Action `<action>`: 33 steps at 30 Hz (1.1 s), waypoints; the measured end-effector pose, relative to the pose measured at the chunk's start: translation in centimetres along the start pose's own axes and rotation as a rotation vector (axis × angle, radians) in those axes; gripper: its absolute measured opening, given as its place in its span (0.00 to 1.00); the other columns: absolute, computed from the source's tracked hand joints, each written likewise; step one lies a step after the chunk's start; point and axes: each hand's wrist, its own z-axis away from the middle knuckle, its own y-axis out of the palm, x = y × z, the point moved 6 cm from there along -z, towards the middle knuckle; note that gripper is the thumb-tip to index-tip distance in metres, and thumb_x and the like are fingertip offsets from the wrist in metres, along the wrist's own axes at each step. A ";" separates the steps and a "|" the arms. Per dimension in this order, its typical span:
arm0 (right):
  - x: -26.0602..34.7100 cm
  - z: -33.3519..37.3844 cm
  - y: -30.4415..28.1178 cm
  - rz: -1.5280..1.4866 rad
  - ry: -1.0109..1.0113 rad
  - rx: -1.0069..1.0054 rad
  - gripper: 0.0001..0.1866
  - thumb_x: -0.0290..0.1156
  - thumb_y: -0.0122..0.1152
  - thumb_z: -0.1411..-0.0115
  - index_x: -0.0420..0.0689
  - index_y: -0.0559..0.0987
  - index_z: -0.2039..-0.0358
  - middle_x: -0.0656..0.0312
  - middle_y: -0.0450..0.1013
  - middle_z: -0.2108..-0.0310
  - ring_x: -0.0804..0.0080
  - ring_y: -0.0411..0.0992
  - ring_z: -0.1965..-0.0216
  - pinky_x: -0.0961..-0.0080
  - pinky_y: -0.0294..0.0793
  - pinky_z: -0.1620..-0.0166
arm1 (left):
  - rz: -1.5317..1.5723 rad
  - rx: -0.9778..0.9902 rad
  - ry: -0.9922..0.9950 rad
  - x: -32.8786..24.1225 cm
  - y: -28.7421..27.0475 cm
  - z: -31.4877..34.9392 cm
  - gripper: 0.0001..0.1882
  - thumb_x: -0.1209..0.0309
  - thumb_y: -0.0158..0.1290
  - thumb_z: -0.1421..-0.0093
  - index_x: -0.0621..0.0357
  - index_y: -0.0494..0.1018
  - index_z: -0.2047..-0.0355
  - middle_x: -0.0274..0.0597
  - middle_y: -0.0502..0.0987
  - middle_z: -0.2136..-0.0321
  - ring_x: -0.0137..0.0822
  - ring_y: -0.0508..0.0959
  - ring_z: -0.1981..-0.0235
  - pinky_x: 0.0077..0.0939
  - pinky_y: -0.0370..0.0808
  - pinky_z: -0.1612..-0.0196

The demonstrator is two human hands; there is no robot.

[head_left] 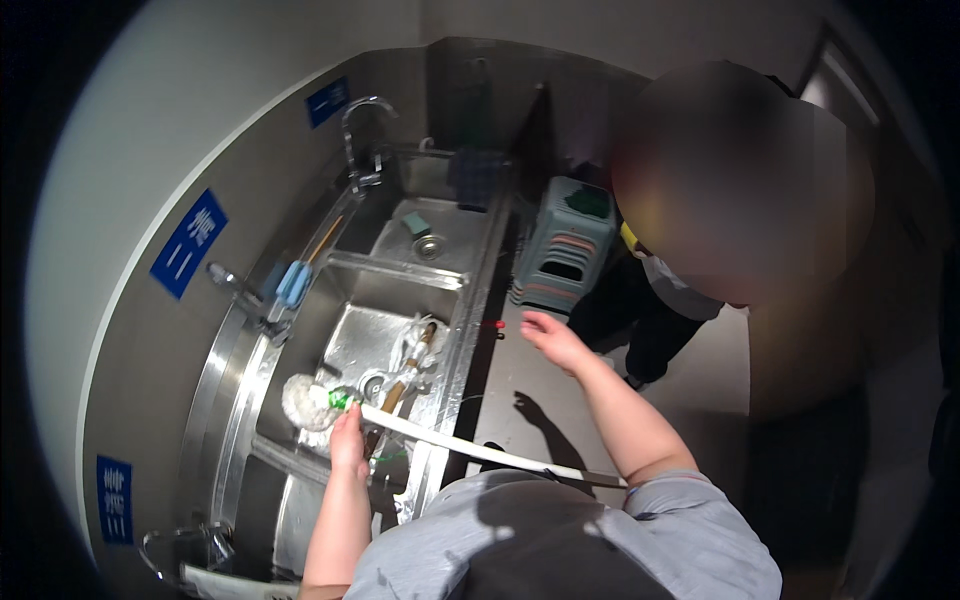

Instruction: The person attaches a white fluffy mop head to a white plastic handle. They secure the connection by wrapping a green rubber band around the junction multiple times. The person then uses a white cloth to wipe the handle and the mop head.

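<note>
My left hand (347,440) is closed around the white handle of a long-handled brush (445,437), just below a green part. Its white fluffy head (304,401) hangs over the near end of the middle basin (355,335), while the handle slants across my waist to beneath my right forearm. My right hand (550,340) is raised beyond the sink's front edge with its fingers extended, holding nothing that I can see. Close to those fingertips is a small red thing (500,325), too small to name. Inside the middle basin lie a brown stick-like thing (398,390) and crumpled clear plastic (415,347).
A green sponge (415,225) rests in the far basin (445,225). On the back ledge lies a blue-headed brush (294,283) near a faucet (250,303). Stacked plastic stools (568,250) stand past the sink, with another person (640,310) beside them. Another faucet (368,150) rises farther off.
</note>
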 end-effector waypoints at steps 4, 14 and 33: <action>-0.9 2.0 -2.9 -0.011 0.220 0.107 0.21 0.36 0.52 0.44 0.43 0.66 0.50 0.64 0.69 0.63 0.78 0.68 0.64 0.80 0.67 0.61 | -0.028 0.037 -0.020 -0.3 -0.1 0.0 0.10 0.59 0.48 0.42 0.49 0.69 0.75 0.23 0.61 0.86 0.19 0.57 0.85 0.16 0.53 0.83; 1.9 4.7 -0.2 -0.322 0.305 0.226 0.18 0.31 0.49 0.41 0.42 0.65 0.51 0.62 0.71 0.62 0.73 0.71 0.63 0.80 0.70 0.60 | -0.134 0.096 -0.025 0.1 -1.3 -1.8 0.12 0.59 0.46 0.41 0.53 0.71 0.67 0.26 0.68 0.78 0.21 0.64 0.77 0.17 0.61 0.73; -2.5 5.1 7.6 0.165 0.103 0.337 0.18 0.30 0.54 0.45 0.41 0.70 0.54 0.63 0.70 0.62 0.77 0.67 0.60 0.82 0.66 0.56 | 0.158 0.218 0.043 2.8 -0.7 -3.4 0.11 0.63 0.43 0.39 0.55 0.70 0.63 0.31 0.72 0.72 0.24 0.69 0.72 0.20 0.66 0.67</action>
